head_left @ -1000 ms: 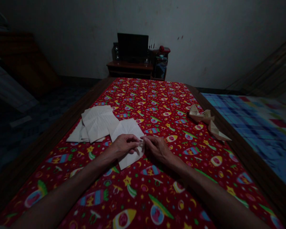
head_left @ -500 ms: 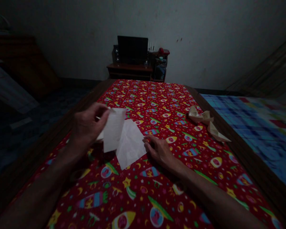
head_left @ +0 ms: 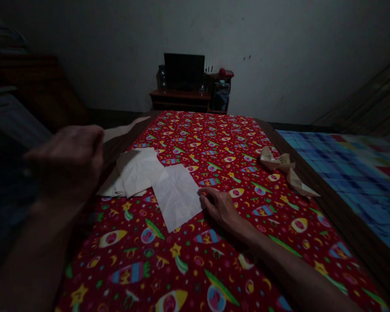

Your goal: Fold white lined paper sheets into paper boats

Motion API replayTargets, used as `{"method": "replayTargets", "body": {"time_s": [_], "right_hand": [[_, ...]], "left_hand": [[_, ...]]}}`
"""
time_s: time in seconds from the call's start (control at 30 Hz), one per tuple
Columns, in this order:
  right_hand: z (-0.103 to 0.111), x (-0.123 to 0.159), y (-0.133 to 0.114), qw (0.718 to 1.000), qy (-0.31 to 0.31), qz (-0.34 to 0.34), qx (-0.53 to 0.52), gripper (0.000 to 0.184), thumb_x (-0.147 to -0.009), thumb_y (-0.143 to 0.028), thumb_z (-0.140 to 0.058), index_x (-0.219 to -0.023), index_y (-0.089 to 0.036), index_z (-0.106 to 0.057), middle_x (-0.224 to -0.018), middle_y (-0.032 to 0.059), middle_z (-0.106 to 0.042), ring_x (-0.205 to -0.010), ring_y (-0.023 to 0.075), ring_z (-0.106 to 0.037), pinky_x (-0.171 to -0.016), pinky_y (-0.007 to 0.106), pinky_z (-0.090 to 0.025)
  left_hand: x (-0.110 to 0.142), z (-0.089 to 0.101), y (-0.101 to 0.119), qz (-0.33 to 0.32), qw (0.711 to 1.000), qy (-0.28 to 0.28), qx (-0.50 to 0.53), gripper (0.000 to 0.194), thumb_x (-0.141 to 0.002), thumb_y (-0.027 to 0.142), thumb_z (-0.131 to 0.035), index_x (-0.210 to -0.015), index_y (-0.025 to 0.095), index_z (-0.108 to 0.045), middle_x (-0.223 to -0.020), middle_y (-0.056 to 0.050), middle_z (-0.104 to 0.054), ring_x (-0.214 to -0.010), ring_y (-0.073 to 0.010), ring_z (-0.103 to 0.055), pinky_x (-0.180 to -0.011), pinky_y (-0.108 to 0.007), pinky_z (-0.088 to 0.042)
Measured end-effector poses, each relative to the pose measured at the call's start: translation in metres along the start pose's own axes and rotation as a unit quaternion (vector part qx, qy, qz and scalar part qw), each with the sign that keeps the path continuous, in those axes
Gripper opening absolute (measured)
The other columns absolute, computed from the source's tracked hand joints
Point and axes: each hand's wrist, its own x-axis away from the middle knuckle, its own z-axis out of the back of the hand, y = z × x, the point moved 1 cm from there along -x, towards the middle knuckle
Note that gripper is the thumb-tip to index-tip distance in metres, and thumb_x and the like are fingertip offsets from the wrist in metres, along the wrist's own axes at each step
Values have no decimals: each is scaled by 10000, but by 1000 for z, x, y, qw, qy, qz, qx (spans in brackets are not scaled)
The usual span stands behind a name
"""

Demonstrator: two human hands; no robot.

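Observation:
A creased white sheet of paper [head_left: 175, 197] lies flat on the red patterned tablecloth [head_left: 234, 260]. At its right edge rests my right hand [head_left: 219, 210], fingers loosely curled, thumb and forefinger apart by the paper's border. My left hand [head_left: 71, 158], raised over the table's left side, is closed and smeared by motion. From behind it sticks out a pale paper sheet [head_left: 126, 129], which it appears to hold. A stack of creased papers [head_left: 139, 171] sits between my left hand and the flat sheet, partly under that sheet's upper left edge.
Several folded paper shapes [head_left: 277, 162] lie near the table's right edge. Beyond the far end stand a dark monitor [head_left: 184, 67] and a red telephone [head_left: 226, 73] on furniture. To the right is a checked blue cover [head_left: 325, 160].
My left hand left the flat sheet, lifted a smaller paper and swung up and left with it. My right hand stayed by the sheet's right edge, its pinch loosened. The view tilted slightly up.

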Motion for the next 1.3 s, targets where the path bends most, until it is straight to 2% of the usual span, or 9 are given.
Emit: {"method": "replayTargets", "body": {"time_s": [0.07,0.13,0.33,0.57,0.83,1.0,1.13,1.23,1.3], "right_hand": [[1,0,0,1000,3,-12,-16,231,-836,-207,-471,-979,-182,-652,-795,29,-695,-633,136,-614,-600,219,-430],[4,0,0,999,8,-34,-33,234,-820,-200,-469,-951,-176,-662,-746,23,-682,-594,132,-593,-574,217,-422],[19,17,4,989,47,-127,-64,240,-783,-214,-472,-862,-166,-693,-619,3,-622,-526,120,-529,-516,212,-390],[27,61,6,954,45,-217,-200,228,-790,-312,-519,-860,-171,-683,-559,-22,-521,-490,101,-452,-451,202,-331],[39,76,-3,882,126,-315,-327,333,-709,-470,-644,-857,-173,-671,-505,-49,-428,-423,73,-343,-398,195,-270],[39,86,-11,874,115,-331,-335,355,-725,-500,-632,-893,-188,-664,-517,-36,-486,-404,85,-392,-374,200,-313],[45,99,-5,902,105,-313,-279,333,-803,-488,-545,-927,-201,-658,-517,-21,-533,-384,112,-461,-362,225,-385],[59,106,2,968,100,-178,-144,262,-864,-341,-475,-991,-214,-665,-860,76,-682,-775,201,-650,-672,310,-536],[67,107,4,997,49,-56,-32,345,-848,-266,-487,-1168,-229,-610,-1186,110,-610,-1098,249,-564,-909,392,-474]], "left_hand": [[-5,-11,20,-45,992,-32,-114,276,-908,230,-300,-1064,175,-521,-1026,-114,-595,-962,-297,-553,-700,-362,-390],[-5,-29,37,-119,979,-118,-116,236,-881,152,-331,-1011,172,-526,-973,-92,-613,-877,-250,-586,-586,-303,-362],[5,-69,51,-145,967,-195,-82,243,-917,195,-316,-959,148,-551,-886,-106,-645,-811,-246,-631,-536,-280,-355],[16,-67,61,-171,962,-211,28,327,-932,390,-350,-981,183,-600,-984,-83,-664,-928,-247,-627,-702,-312,-471],[53,-66,113,-366,860,-245,258,599,-821,98,-464,-1384,272,-353,-1478,-52,-321,-1373,-241,-238,-1114,-447,-229],[69,-75,129,-340,858,-197,332,468,-863,161,-457,-1326,231,-455,-1369,-87,-481,-1282,-220,-414,-1096,-426,-293],[80,-85,128,-292,838,-192,420,407,-905,189,-404,-1299,219,-499,-1329,-99,-523,-1226,-187,-488,-1026,-349,-407],[86,-88,127,-288,816,-211,455,393,-908,214,-412,-1286,204,-517,-1332,-112,-516,-1240,-200,-475,-1041,-372,-392],[89,-90,127,-293,805,-222,465,398,-900,230,-433,-1289,210,-515,-1333,-108,-513,-1253,-208,-460,-1054,-396,-373]]}}
